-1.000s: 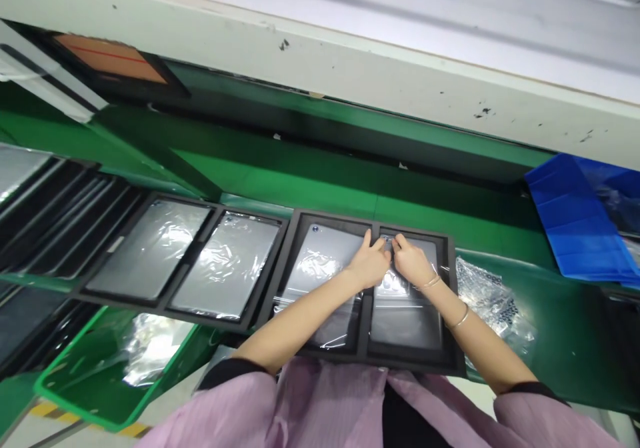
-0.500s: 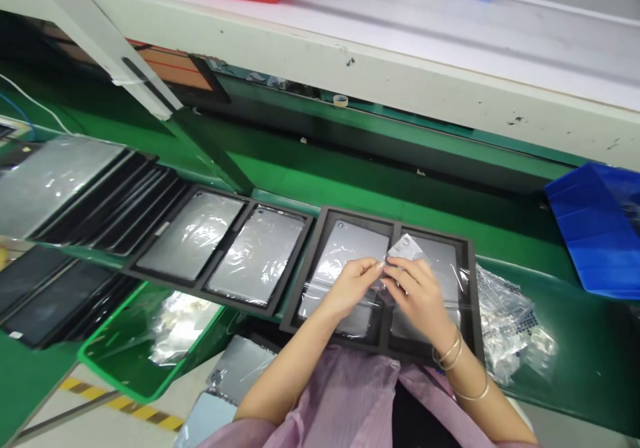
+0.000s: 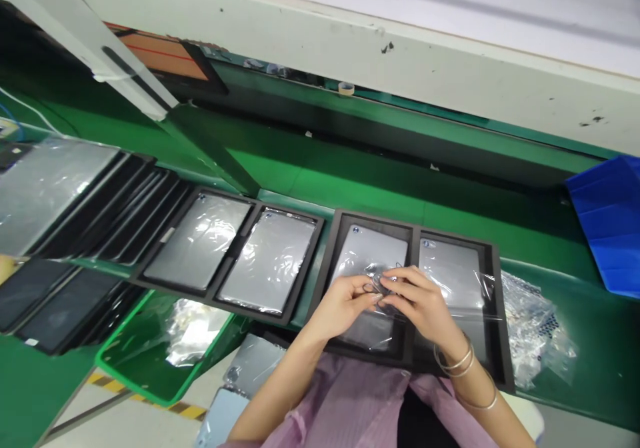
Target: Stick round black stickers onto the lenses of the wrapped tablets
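Note:
My left hand (image 3: pixel 345 305) and my right hand (image 3: pixel 420 298) meet over the near foam tray, fingertips pinched together. Between them is a small crumpled piece of clear plastic film (image 3: pixel 381 285), partly hidden by the fingers. Beneath my hands, the dark foam tray (image 3: pixel 414 251) holds two grey tablets side by side: a left tablet (image 3: pixel 373 251) and a right tablet (image 3: pixel 450 268), both under shiny clear film. My forearms cover part of the tray's near side.
To the left, another foam tray (image 3: pixel 207 296) carries two film-covered tablets. Stacked dark trays (image 3: pixel 135 215) stand beyond it. Clear plastic bags (image 3: pixel 533 328) lie at right, below a blue bin (image 3: pixel 610 228). A green bin (image 3: pixel 145 391) with crumpled plastic sits low left. A white shelf (image 3: pixel 300 21) runs overhead.
My fingers have drawn closer together, and the flat silvery plastic that stuck up from my right hand is now crumpled between both hands. The camera view has shifted slightly.

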### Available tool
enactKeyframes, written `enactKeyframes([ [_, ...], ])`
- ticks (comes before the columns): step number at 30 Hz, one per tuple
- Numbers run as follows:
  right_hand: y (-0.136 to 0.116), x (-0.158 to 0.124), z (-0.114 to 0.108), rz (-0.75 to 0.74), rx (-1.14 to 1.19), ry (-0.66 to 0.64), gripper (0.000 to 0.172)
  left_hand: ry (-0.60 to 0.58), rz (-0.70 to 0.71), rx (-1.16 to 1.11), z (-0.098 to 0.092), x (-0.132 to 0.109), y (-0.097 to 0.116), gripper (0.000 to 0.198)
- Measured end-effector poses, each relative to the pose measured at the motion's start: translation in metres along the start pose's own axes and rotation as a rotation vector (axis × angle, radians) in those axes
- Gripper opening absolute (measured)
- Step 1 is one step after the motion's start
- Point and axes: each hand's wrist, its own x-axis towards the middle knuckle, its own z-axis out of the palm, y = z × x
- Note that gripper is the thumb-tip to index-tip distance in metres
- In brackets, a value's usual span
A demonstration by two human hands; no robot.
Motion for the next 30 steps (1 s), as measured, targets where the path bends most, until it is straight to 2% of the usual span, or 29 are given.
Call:
enactKeyframes([
  [4,0.004,0.010,0.003,0.030,0.074,-0.009,0.022,-0.034,0.067,0.142,-0.009,0.009,0.006,0.009],
  [7,0.007,0.018,0.009,0.101,0.142,-0.027,0.021,-0.053,0.068,0.150,-0.017,0.016,0.006,0.010],
  [11,0.013,0.031,0.020,0.293,0.208,-0.008,0.020,-0.060,0.016,0.093,-0.034,0.023,0.001,0.009],
  [15,0.025,0.048,0.025,0.509,0.222,0.020,0.023,-0.023,-0.032,0.103,-0.060,0.027,-0.001,0.010],
  [17,0.032,0.059,0.024,0.578,0.244,0.079,0.024,-0.008,-0.037,0.202,-0.073,0.028,0.000,0.005],
  [20,0.042,0.075,0.027,0.621,0.287,0.140,0.024,0.002,0.023,0.545,-0.086,0.031,0.004,0.015],
  [23,0.051,0.085,0.038,0.577,0.285,0.119,0.020,0.005,0.142,0.960,-0.087,0.037,0.006,0.019],
  [27,0.069,0.085,0.059,0.284,0.042,0.107,0.015,0.036,0.286,1.369,-0.080,0.052,-0.001,0.023],
  [30,0.083,0.081,0.072,0.124,-0.123,0.092,0.020,0.105,0.394,1.518,-0.078,0.060,-0.012,0.026],
])
